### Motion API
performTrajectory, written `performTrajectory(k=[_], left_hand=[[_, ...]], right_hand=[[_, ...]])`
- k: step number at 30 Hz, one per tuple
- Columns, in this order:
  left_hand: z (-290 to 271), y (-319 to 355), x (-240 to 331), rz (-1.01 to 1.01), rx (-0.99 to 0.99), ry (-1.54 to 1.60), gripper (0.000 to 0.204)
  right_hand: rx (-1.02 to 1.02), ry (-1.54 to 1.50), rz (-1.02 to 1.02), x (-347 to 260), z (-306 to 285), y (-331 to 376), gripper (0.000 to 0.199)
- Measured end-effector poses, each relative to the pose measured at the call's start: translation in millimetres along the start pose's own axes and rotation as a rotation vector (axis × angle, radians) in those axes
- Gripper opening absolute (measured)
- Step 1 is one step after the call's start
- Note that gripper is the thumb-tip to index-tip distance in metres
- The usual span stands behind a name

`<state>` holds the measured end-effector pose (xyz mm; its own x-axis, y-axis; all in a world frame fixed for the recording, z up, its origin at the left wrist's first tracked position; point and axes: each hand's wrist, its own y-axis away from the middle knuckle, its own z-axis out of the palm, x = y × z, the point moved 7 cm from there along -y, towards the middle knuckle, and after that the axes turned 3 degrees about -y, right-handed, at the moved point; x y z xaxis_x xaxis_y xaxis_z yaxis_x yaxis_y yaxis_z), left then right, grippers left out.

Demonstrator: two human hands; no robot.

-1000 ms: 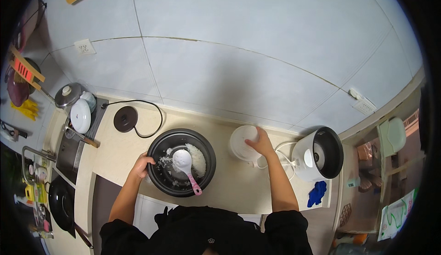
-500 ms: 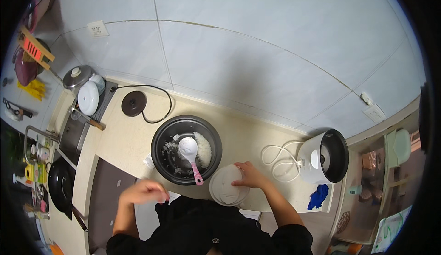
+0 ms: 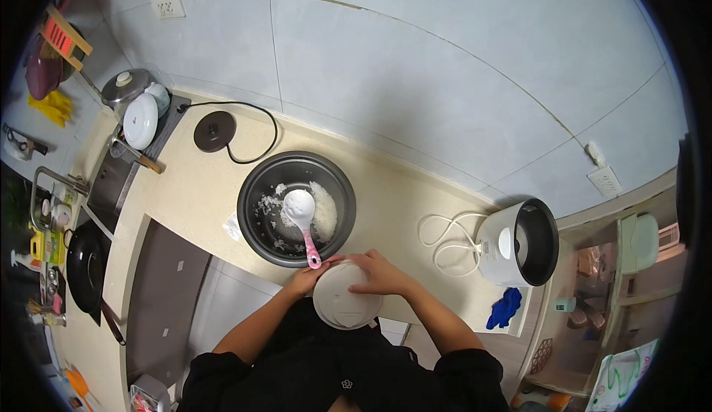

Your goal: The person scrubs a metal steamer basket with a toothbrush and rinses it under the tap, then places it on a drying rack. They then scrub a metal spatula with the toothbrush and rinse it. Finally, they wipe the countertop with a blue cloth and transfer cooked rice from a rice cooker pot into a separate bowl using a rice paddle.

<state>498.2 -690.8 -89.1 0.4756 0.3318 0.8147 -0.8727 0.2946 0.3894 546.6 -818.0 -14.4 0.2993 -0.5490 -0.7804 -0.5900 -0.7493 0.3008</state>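
Close to my body, a round white lidded container (image 3: 345,308) is between my two hands. My left hand (image 3: 305,278) grips its far-left rim, its fingers partly hidden behind it. My right hand (image 3: 377,272) holds the right side, thumb over the lid and fingers at the far rim. Just beyond stands a dark rice cooker inner pot (image 3: 252,238) with white cooked rice (image 3: 324,212) along its right wall. A white rice paddle (image 3: 300,209) with a pink patterned handle leans in the pot, its handle end over the near rim beside my left fingertips.
A white rice cooker body (image 3: 498,245) lies on its side at the right, its pale cord coiled beside it. Near it is a blue cloth (image 3: 504,308). A brown round corded disc (image 3: 215,131) sits back left. Further left are the sink (image 3: 111,182) and a black wok (image 3: 87,271).
My left hand has come in from the left and taken hold of the white container. The container has shifted slightly left with my right hand still on it. The view has tilted a little.
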Motion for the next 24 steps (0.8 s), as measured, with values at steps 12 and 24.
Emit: performTrajectory(k=[12,24], left_hand=[[1,-13,-3,-0.066,-0.012,-0.178,0.032],[-31,33,-29,-0.228,0.23,-0.145,0.054]], right_hand=[[0.015,-0.364,0.034,-62,-36,65,0.038],[0.616,0.212,0.065,13,-53,176,0.029]])
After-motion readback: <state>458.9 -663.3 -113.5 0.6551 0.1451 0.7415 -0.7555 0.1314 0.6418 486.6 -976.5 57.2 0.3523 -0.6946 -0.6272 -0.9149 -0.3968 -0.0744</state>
